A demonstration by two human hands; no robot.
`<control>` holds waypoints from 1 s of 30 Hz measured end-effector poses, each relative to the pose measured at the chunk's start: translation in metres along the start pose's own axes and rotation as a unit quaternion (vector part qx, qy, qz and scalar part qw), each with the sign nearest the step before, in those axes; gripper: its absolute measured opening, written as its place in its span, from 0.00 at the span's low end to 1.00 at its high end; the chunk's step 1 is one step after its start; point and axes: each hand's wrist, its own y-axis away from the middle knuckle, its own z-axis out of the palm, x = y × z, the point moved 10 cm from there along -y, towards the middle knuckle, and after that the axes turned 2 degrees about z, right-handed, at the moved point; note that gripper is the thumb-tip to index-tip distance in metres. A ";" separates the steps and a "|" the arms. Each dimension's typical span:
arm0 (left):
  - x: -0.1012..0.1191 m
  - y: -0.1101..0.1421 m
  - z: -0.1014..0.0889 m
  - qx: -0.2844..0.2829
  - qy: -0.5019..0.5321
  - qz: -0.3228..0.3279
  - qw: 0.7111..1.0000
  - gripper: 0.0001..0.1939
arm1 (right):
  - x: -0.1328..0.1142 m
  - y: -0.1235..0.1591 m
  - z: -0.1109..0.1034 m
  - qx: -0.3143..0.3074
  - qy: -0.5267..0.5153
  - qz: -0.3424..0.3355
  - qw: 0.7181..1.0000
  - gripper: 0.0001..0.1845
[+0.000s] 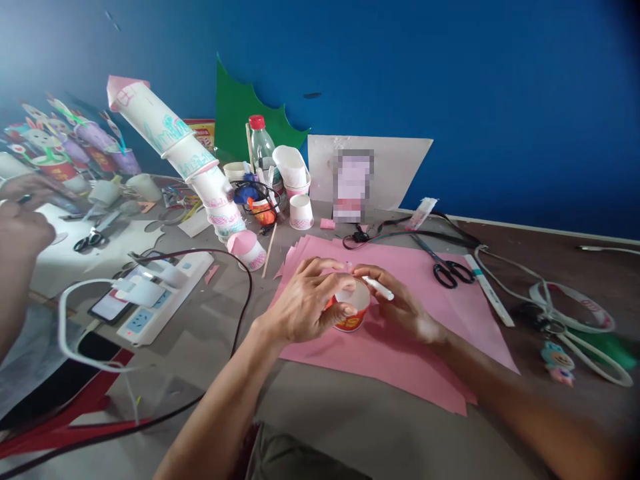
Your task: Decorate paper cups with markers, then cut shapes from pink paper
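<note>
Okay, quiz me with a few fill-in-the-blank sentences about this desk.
The right hand holds a pen coloured ____.
Under the red cup lies paper coloured ____.
The scissors by that paper's edge are nearer the ____ hand.
The bottle cap is coloured ____.

Missing words: white; pink; right; red.

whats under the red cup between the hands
Pink paper spreads beneath the red cup. The patch directly under its base is covered by the cup itself.
</note>
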 end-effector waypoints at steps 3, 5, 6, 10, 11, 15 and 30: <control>-0.001 0.000 0.000 0.002 0.006 -0.001 1.000 0.27 | -0.005 0.003 0.019 -0.067 0.029 -0.012 0.997 0.30; -0.001 0.000 0.000 0.005 0.008 -0.002 1.000 0.27 | -0.006 0.003 0.029 -0.094 0.039 -0.012 0.995 0.31; -0.001 0.000 0.000 0.006 0.009 -0.002 1.000 0.27 | -0.006 0.002 0.031 -0.099 0.042 -0.010 0.994 0.30; 0.000 0.000 0.000 0.003 0.008 -0.003 1.000 0.27 | -0.003 0.000 0.031 -0.091 0.053 0.010 0.994 0.29; 0.000 0.000 0.000 0.003 0.008 -0.003 1.000 0.27 | -0.002 0.000 0.030 -0.090 0.056 0.011 0.994 0.29; 0.000 0.000 -0.001 0.005 0.015 0.002 1.000 0.26 | -0.005 0.000 0.028 -0.086 0.069 -0.011 0.994 0.29; -0.002 0.000 -0.002 0.007 0.010 -0.006 1.000 0.27 | 0.005 0.002 0.028 -0.091 0.042 0.017 0.995 0.32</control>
